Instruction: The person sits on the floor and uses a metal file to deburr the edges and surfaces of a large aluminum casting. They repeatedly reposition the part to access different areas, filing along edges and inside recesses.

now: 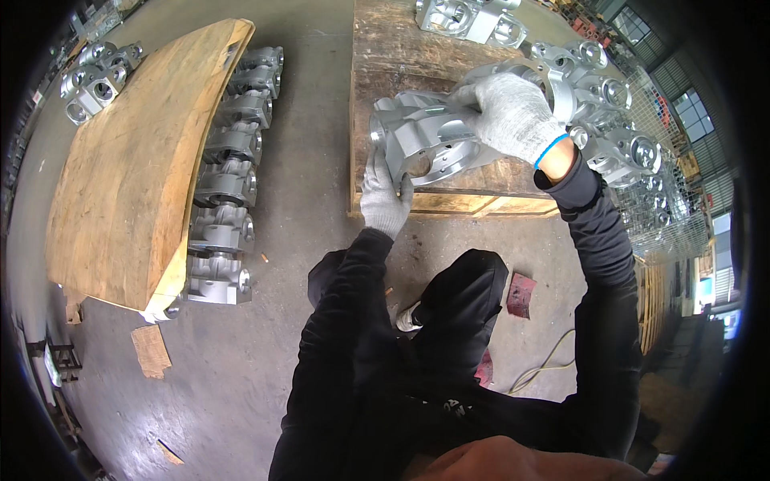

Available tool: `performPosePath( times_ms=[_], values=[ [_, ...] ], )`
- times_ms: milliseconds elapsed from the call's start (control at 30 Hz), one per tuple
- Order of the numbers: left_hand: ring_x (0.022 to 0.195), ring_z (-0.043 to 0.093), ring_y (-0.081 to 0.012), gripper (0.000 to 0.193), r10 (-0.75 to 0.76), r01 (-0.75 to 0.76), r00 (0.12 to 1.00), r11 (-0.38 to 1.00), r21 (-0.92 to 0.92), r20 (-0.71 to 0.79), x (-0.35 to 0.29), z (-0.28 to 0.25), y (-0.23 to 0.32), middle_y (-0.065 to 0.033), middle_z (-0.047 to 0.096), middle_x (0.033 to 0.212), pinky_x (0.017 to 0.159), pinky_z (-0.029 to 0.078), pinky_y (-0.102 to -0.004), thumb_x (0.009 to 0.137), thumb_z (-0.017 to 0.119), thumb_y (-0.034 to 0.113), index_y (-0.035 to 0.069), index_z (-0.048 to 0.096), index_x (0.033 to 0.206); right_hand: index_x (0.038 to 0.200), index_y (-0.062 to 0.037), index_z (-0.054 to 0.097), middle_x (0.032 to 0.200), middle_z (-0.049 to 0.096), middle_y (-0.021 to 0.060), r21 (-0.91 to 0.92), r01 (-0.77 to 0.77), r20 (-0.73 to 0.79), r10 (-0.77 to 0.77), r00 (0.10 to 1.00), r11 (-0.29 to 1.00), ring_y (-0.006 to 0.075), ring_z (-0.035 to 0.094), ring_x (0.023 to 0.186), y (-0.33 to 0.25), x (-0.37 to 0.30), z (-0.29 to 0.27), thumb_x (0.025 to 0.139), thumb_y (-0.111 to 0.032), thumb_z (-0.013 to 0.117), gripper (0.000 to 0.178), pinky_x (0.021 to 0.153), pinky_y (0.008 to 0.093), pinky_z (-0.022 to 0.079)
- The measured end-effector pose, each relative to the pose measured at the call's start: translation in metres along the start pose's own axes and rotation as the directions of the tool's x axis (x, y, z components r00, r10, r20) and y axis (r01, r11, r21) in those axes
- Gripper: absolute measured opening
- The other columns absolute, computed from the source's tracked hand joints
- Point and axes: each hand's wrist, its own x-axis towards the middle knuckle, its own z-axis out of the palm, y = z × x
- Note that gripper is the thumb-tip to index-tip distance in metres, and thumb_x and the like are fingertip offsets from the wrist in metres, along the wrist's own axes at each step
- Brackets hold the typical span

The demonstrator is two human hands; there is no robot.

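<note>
A silver metal casting (429, 132) with round openings lies on the wooden bench top (393, 58), close to its near edge. My left hand (382, 197), in a grey knit glove, grips the casting's left end, fingers along its side and thumb at the near lower edge. Over the casting's right part is my right hand (513, 116), in a grey glove with a blue cuff edge. It is closed, knuckles up. Its fingertips are mostly hidden, so whatever they hold cannot be made out. Behind that hand, a ring-shaped silver part (559, 96) shows.
More castings stand at the bench's far side (473, 22) and right (626, 152), near a wire mesh cage (682, 192). Leftward, a wooden board (144, 160) lies beside a row of castings (220, 228). A red piece (520, 295) and a hose (545, 367) lie on the floor.
</note>
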Motion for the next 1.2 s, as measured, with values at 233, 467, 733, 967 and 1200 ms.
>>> performPosePath(
  times_ms=[233,467,733,967,1200],
  values=[
    [0.134,0.053,-0.0475,0.084,0.003,-0.003,1.0,1.0,-0.023,0.011,-0.001,-0.002,0.001,-0.0302,0.038,0.157,0.105,0.051,-0.0487,0.091,0.07,0.02,-0.002,0.025,0.158,0.101,-0.0068,0.081,0.096,0.076,0.0184,0.024,0.121,0.002,-0.121,0.993,0.992,0.0361,0.073,0.094,-0.006,0.039,0.022,0.083,-0.02,0.067,0.026,0.088,0.0438,0.058],
    [0.128,0.058,-0.0458,0.085,-0.105,0.106,0.989,0.994,-0.008,0.107,-0.001,-0.002,-0.001,-0.0332,0.044,0.152,0.102,0.053,-0.0481,0.092,0.069,0.021,-0.006,0.023,0.157,0.091,0.0074,0.075,0.089,0.071,0.0328,0.31,-0.256,0.139,0.222,0.965,0.916,0.0458,0.072,0.095,-0.04,0.056,0.03,0.086,-0.034,0.062,0.044,0.092,0.0488,0.057],
    [0.126,0.06,-0.047,0.083,-0.124,0.127,0.988,0.992,-0.026,0.092,0.001,0.0,0.0,-0.0341,0.043,0.152,0.101,0.054,-0.0487,0.09,0.07,0.021,-0.005,0.027,0.156,0.086,-0.002,0.077,0.086,0.072,0.0248,0.222,-0.126,-0.04,0.138,0.99,0.967,0.0415,0.072,0.089,-0.046,0.051,0.049,0.089,-0.036,0.061,0.038,0.085,0.0486,0.058],
    [0.129,0.058,-0.0458,0.083,-0.153,0.151,0.98,0.988,0.02,0.126,0.002,-0.001,-0.002,-0.0317,0.043,0.154,0.102,0.054,-0.047,0.088,0.071,0.024,-0.005,0.03,0.154,0.095,-0.0121,0.082,0.094,0.076,0.0185,-0.007,-0.032,0.093,0.033,0.995,0.999,0.0371,0.074,0.091,-0.049,0.058,0.043,0.088,-0.028,0.063,0.026,0.088,0.0456,0.058],
    [0.126,0.06,-0.045,0.084,-0.104,0.093,0.987,0.991,0.099,0.119,0.003,-0.002,-0.002,-0.0328,0.043,0.154,0.1,0.055,-0.047,0.088,0.071,0.028,-0.007,0.031,0.153,0.104,-0.013,0.083,0.104,0.078,0.0146,-0.1,0.164,0.083,-0.156,0.984,0.981,0.0323,0.074,0.102,-0.042,0.074,0.043,0.078,-0.014,0.064,0.032,0.09,0.0439,0.059]
  ],
)
